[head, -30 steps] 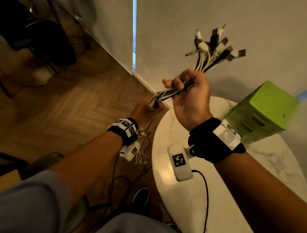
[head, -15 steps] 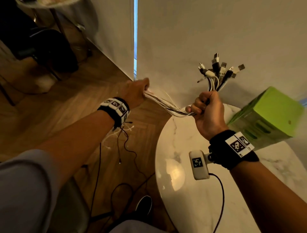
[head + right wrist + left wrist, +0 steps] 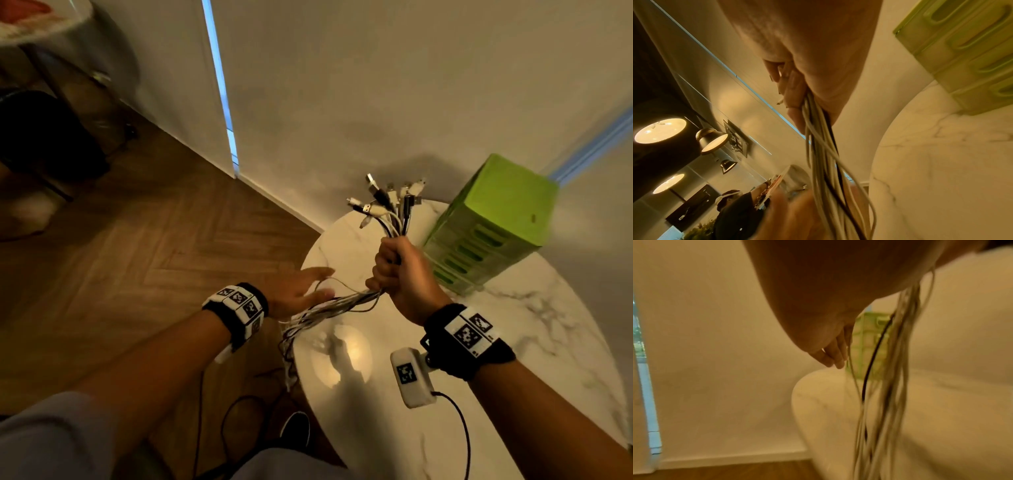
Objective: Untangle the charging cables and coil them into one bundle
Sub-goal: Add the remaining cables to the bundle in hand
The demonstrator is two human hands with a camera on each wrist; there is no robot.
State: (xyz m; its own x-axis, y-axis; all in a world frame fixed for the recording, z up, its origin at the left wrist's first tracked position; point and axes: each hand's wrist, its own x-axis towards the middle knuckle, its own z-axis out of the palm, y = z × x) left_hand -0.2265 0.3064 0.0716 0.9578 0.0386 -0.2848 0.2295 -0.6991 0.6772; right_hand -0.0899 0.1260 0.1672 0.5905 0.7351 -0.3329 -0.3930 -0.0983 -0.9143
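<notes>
Wooden herringbone floor (image 3: 130, 260) meets a plain pale wall (image 3: 342, 85), and beside the wall stands a round white marble table (image 3: 376, 428). On the far side of the table stands a green plastic drawer box (image 3: 489, 226).

The right hand (image 3: 399, 274) is above the table edge with its fingers curled tightly around a bunch of white and black charging cables (image 3: 342, 303). The plug ends (image 3: 387, 202) fan out upward above the fist. Below the fist, the cables run to the left and hang down past the table edge toward the floor.

The left hand (image 3: 298, 294) is just beside the hanging part, with fingers (image 3: 835, 353) straight and spread; it grips nothing. One thin cable loop lies near its fingertips, but I cannot tell if they touch.

A black wire (image 3: 459, 428) runs from the white device at the right wrist.
</notes>
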